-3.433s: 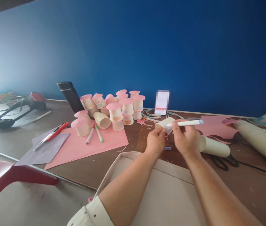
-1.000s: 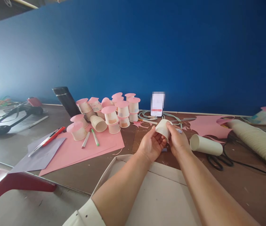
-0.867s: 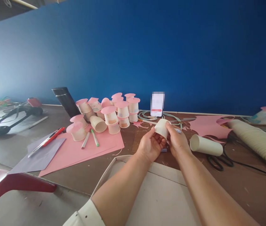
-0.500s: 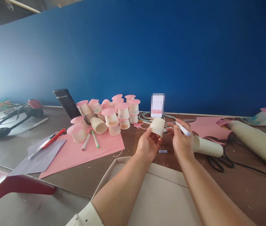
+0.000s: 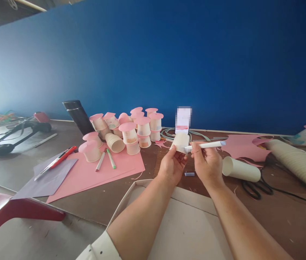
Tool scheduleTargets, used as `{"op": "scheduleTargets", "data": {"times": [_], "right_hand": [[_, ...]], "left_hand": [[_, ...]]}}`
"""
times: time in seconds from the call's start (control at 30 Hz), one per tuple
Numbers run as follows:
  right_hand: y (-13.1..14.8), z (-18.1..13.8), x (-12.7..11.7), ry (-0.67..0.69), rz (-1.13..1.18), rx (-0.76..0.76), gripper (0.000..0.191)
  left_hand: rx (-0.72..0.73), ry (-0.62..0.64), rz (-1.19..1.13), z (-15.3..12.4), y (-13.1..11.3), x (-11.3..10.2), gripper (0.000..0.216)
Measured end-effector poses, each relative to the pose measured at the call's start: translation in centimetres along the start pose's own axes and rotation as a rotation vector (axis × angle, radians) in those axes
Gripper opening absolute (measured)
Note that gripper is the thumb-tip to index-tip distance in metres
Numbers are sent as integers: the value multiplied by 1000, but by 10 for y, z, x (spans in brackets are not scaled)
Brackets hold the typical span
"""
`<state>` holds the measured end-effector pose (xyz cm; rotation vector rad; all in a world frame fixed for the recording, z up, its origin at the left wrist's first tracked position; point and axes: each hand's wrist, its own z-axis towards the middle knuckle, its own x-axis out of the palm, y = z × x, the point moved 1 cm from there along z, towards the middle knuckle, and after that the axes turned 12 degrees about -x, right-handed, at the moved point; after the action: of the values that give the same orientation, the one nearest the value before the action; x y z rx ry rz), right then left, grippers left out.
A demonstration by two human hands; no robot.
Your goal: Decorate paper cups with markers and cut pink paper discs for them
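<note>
My left hand (image 5: pixel 172 167) is closed around a white paper cup (image 5: pixel 180 142), held tilted above the table. In my right hand (image 5: pixel 207 162) is a white marker (image 5: pixel 209 144) with a pale lilac end, gripped like a pen. Its tip meets or nearly meets the lower right side of the cup; exact contact is hard to make out. A small lilac marker cap (image 5: pixel 189 174) lies on the table below the hands. Behind the cup stands a phone (image 5: pixel 183 121) with a blurred, lit screen.
Cups with pink paper tops (image 5: pixel 131 135) cluster to the left, beside a black flask (image 5: pixel 77 116). Pink sheets (image 5: pixel 123 169) carry two markers; a red utility knife (image 5: pixel 56 162) lies on lilac paper. Rightward are a white tube-like cup (image 5: pixel 241 169), stacked cups (image 5: pixel 293 160) and black cord (image 5: pixel 258 189).
My right hand has turned and brought the marker leftward to the cup, so the marker now lies nearly level. The left hand still holds the cup. The view has shifted slightly.
</note>
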<state>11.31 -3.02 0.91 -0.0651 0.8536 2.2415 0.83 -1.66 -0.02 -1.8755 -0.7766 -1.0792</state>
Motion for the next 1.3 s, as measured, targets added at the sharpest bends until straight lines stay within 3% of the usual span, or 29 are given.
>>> {"op": "scheduleTargets", "data": {"times": [0.5, 0.9, 1.3], "right_hand": [[3, 1, -2, 30, -14, -21, 35], [5, 3, -6, -71, -32, -24, 39], [3, -1, -1, -24, -55, -64, 34]], "left_hand": [[4, 6, -4, 0, -1, -1, 16], [-3, -18, -19, -1, -2, 1, 12], [-10, 13, -19, -1, -1, 0, 13]]}}
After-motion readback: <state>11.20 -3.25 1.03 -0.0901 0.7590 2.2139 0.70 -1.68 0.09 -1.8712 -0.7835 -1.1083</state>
